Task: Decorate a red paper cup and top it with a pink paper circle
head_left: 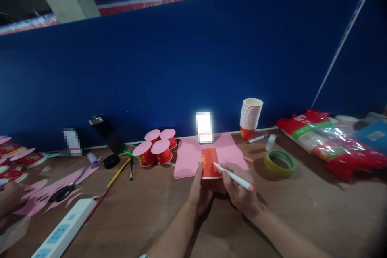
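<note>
A red paper cup (210, 161) with gold print is upside down, its white rim towards me. My left hand (200, 188) is closed around its left side and underside. In my right hand (240, 187) is a white marker (236, 177) with a pinkish end; its tip points at the cup's red wall, and I cannot tell whether it touches. Pink paper sheets (189, 157) lie just behind the cup, with a cut pink paper circle (232, 154) on top.
Left of the paper stand several red cups topped with pink discs (161, 147). A cup stack (251, 117), tape roll (279, 163) and red plastic pack (320, 137) are on the right. Scissors (62, 193), a power strip (65, 229) and another person's hand (12, 197) are at left.
</note>
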The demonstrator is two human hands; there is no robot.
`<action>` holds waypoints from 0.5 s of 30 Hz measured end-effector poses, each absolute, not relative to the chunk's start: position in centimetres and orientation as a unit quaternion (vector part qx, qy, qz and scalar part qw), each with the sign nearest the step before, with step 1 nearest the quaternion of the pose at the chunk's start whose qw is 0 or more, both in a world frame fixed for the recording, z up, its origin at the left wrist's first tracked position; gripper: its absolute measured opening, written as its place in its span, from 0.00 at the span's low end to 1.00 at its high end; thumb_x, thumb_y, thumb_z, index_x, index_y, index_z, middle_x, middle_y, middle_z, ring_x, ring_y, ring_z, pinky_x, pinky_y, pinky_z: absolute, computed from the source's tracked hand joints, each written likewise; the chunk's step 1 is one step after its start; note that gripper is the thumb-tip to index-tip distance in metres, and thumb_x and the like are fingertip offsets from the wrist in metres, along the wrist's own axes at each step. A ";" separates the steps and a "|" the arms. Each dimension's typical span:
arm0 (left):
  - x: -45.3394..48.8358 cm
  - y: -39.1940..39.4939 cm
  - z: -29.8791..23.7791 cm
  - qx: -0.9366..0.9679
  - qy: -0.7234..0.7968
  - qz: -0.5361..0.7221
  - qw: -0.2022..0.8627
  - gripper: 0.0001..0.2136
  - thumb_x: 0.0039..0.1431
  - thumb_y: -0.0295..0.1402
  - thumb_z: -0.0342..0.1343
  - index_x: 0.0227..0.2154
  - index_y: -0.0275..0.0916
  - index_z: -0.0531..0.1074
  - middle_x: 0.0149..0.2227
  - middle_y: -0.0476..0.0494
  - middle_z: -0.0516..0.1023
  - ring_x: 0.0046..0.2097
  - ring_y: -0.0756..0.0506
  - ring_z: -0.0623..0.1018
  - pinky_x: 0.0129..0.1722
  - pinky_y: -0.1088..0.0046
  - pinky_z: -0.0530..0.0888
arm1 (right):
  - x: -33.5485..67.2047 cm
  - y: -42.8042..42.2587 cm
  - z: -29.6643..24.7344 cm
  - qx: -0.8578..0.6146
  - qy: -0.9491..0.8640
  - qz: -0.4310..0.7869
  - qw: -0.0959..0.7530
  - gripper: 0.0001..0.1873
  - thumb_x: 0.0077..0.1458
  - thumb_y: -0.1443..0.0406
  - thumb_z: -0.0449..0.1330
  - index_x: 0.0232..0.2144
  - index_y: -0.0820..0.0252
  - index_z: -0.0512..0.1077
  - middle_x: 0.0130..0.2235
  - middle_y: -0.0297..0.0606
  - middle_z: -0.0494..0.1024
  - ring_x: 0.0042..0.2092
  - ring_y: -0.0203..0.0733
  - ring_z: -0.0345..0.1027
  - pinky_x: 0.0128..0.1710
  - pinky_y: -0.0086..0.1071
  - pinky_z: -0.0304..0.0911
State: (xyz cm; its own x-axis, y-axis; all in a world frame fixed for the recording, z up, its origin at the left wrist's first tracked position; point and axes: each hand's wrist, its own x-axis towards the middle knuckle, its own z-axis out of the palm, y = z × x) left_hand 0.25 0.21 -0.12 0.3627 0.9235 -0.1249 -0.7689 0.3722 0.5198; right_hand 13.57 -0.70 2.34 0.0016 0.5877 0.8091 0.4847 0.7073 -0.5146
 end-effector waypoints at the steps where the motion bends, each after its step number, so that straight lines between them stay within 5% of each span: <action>1: 0.3 0.2 -0.1 0.192 0.204 0.526 0.803 0.26 0.61 0.50 0.49 0.49 0.31 0.72 0.43 0.34 0.79 0.46 0.36 0.78 0.48 0.61 0.71 | 13.6 -0.7 2.3 -0.380 -0.704 0.043 0.598 0.06 0.59 0.70 0.56 0.36 0.60 0.73 0.32 0.38 0.79 0.35 0.40 0.74 0.36 0.32 0.70; 15: 0.3 0.1 0.0 0.204 0.214 0.527 0.797 0.26 0.60 0.50 0.50 0.50 0.32 0.70 0.44 0.34 0.79 0.46 0.36 0.78 0.48 0.60 0.71 | 13.6 -0.7 2.2 -0.391 -0.697 0.034 0.600 0.07 0.60 0.69 0.55 0.36 0.60 0.73 0.32 0.38 0.80 0.35 0.41 0.75 0.36 0.33 0.71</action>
